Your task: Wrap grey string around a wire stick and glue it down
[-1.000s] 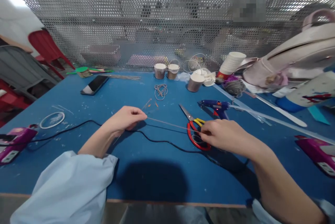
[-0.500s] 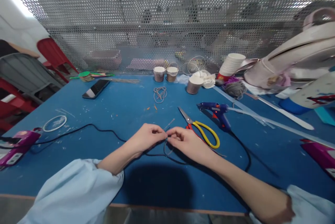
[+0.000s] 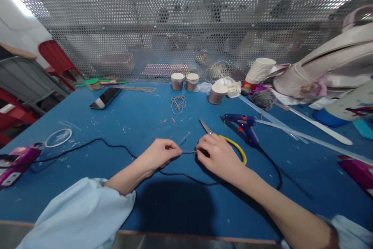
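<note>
Both hands meet at the middle of the blue table (image 3: 145,117). My left hand (image 3: 161,154) is closed in a pinch on a thin grey cord (image 3: 189,151). My right hand (image 3: 217,155) is closed on the cord's other end, a short stretch of it pulled tight between the two hands. Under and behind my right hand lie the scissors (image 3: 230,143) with yellow and red handles, their blades pointing away. A black cable (image 3: 116,146) runs on the table under both hands.
A blue glue gun (image 3: 243,122) lies right of the scissors. Paper cups (image 3: 182,80), a coil of cord (image 3: 178,103), a cup stack (image 3: 259,70) and grey yarn (image 3: 262,97) stand at the back. A phone (image 3: 105,97) lies back left, purple devices (image 3: 16,159) at both sides.
My hands came together from holding a long straight cord apart. My right hand left the scissors handles, met the left, then drew slightly right, pulling the cord tight.
</note>
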{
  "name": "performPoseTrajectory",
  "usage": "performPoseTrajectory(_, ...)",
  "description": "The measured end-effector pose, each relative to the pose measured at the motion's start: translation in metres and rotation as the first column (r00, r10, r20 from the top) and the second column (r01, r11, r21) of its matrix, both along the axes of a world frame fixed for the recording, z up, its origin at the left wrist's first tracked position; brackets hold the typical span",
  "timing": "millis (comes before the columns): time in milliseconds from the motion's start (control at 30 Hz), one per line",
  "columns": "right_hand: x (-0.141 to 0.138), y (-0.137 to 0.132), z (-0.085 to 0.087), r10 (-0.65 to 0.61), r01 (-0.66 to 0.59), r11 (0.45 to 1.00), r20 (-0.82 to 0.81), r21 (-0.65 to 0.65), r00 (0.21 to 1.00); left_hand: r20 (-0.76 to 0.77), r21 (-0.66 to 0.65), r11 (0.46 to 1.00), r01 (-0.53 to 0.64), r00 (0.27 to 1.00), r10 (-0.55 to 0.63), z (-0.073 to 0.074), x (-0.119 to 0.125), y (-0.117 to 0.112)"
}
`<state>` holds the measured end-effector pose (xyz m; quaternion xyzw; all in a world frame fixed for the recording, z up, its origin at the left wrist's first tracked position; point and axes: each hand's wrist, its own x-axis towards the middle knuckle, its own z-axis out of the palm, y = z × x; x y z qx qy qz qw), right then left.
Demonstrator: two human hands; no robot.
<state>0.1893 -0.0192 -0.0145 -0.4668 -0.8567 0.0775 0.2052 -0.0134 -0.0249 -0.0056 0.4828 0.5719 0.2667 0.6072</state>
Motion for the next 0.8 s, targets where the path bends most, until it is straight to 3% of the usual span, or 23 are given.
performPoseTrajectory(67,-0.001,-0.002,-0.001,0.010,-0.011,0.996,0.007,0.090,1.000,0.015,0.002,1.000,-0.013,1.000,0.013,0.000,0.002,-0.001)
performPoseTrajectory(133,-0.007,-0.007,-0.005,0.050,-0.045,0.998,-0.148,0.037,0.988,0.031,-0.001,1.000,-0.012,0.999,0.012,0.000,0.006,-0.002)
performPoseTrajectory(200,-0.016,-0.013,-0.011,0.046,-0.118,0.978,-0.378,-0.170,0.925,0.044,0.001,1.000,0.004,0.999,-0.004,0.000,0.010,-0.005)
performPoseTrajectory(233,-0.020,-0.015,-0.014,0.000,-0.160,0.940,-0.466,-0.303,0.885,0.049,0.005,1.000,0.013,0.999,-0.013,0.000,0.011,-0.006)
performPoseTrajectory(300,-0.027,-0.019,-0.018,-0.119,-0.217,0.830,-0.543,-0.514,0.831,0.052,0.014,1.000,0.023,0.998,-0.024,0.000,0.014,-0.008)
performPoseTrajectory(367,-0.029,-0.019,-0.017,-0.173,-0.220,0.781,-0.541,-0.584,0.823,0.055,0.016,1.000,0.021,0.998,-0.022,0.000,0.015,-0.010)
performPoseTrajectory(567,-0.019,-0.012,0.006,-0.122,-0.078,0.903,-0.426,-0.423,0.896,0.100,-0.015,1.000,-0.025,0.995,0.027,0.000,0.010,-0.007)
performPoseTrajectory(800,-0.018,-0.012,0.007,-0.214,-0.040,0.851,-0.417,-0.523,0.883,0.182,-0.077,0.996,-0.047,0.982,0.060,-0.003,0.008,-0.006)
